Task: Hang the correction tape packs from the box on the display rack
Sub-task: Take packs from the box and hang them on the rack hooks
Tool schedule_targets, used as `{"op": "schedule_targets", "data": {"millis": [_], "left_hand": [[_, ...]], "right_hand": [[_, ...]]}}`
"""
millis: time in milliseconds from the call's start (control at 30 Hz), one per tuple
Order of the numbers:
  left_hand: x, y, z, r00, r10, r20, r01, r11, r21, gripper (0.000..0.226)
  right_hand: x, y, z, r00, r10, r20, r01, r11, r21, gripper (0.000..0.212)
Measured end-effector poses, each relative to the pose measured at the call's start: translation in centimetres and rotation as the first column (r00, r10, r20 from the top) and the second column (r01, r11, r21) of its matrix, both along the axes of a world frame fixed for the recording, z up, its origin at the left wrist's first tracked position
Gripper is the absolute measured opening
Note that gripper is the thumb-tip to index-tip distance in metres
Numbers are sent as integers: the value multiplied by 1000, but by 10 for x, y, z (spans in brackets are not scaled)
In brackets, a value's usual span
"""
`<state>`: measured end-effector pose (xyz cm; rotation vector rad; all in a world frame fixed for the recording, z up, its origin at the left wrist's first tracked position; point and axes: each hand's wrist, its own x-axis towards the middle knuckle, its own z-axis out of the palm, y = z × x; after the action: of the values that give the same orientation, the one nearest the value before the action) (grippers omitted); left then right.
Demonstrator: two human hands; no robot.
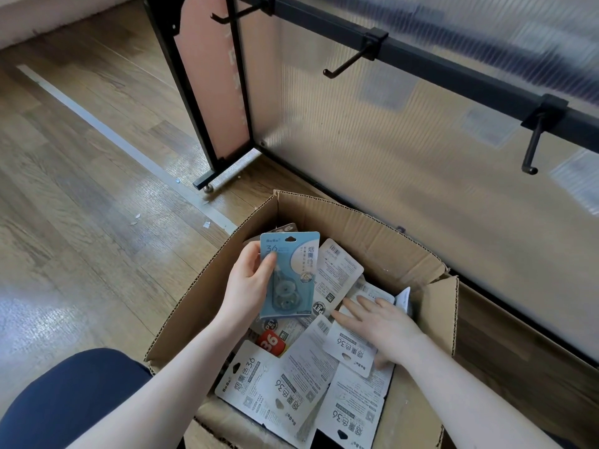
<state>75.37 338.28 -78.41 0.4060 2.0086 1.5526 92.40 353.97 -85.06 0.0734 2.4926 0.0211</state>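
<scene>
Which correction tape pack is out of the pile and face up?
The blue pack gripped in the left hand, held upright above the box; the other packs lie loose inside.

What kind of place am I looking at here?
Probably a stationery shop or stockroom being stocked: a black display rack with bare hooks, and a cardboard box of correction tape packs on a wood-look floor.

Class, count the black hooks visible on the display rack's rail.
3: one hook at the rack's top left, one mid-rail, one at right. More may lie outside the frame.
</scene>
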Motion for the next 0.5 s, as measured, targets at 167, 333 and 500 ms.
{"op": "schedule_targets", "data": {"millis": [167,333,500], "left_hand": [[0,0,0,1000,-1,-8,1,1000,-6,11],[2,2,3,1000,2,-1,-2,1000,5,8],[4,3,3,1000,-6,4,6,1000,-1,7]], "right_hand": [[0,1,-4,1000,-9,-8,9,999,-39,116],[-3,0,5,999,19,29,-18,1000,-21,126],[-2,-2,4,999,39,35,-40,999,17,121]]}}
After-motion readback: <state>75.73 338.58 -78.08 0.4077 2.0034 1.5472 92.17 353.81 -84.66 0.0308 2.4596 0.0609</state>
